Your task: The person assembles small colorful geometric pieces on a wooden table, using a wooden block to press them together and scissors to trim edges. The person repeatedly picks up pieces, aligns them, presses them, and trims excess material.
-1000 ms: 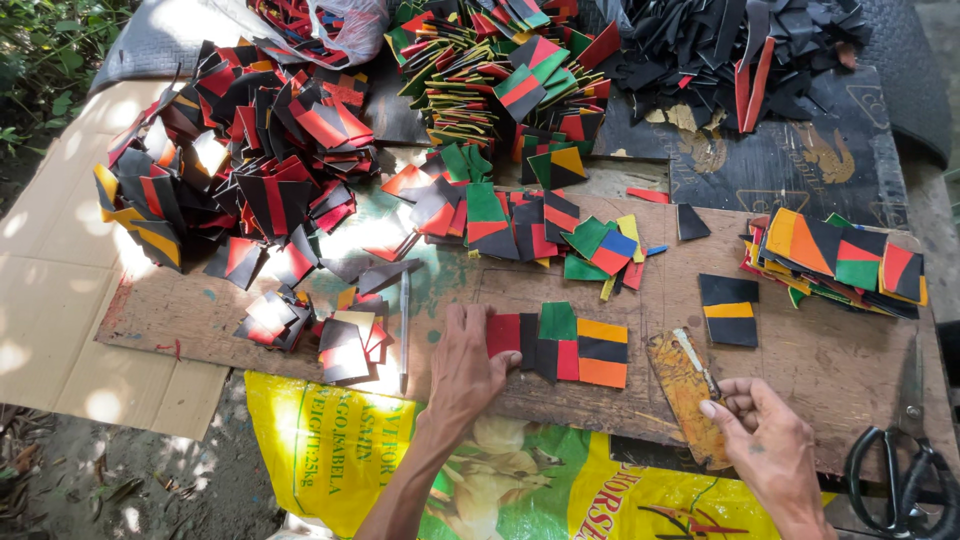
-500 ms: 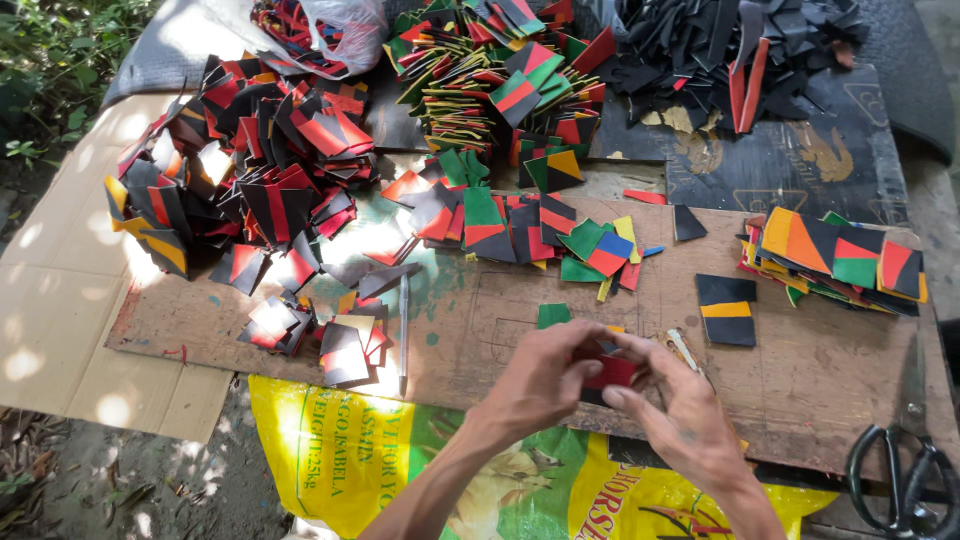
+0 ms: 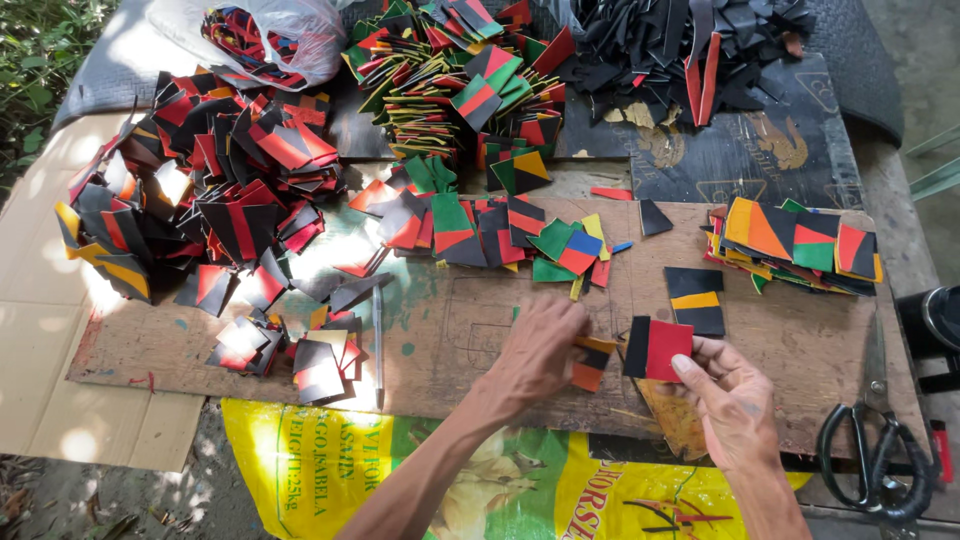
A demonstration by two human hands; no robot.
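Parting since half a second ago from one clasp at lower centre: right hand (image 3: pixel 735 405) pinching a red-and-black square (image 3: pixel 657 349) just above the tabletop (image 3: pixel 450 320), left hand (image 3: pixel 540 350) closed over an orange-and-black stack (image 3: pixel 592 362) lying there.

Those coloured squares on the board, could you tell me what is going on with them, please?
A person sits at a wooden board covered in piles of coloured squares. The right hand holds up a red and black square by its lower edge. The left hand rests on a small stack of squares lying on the board. A black and yellow square lies just beyond, and scissors sit at the right edge.
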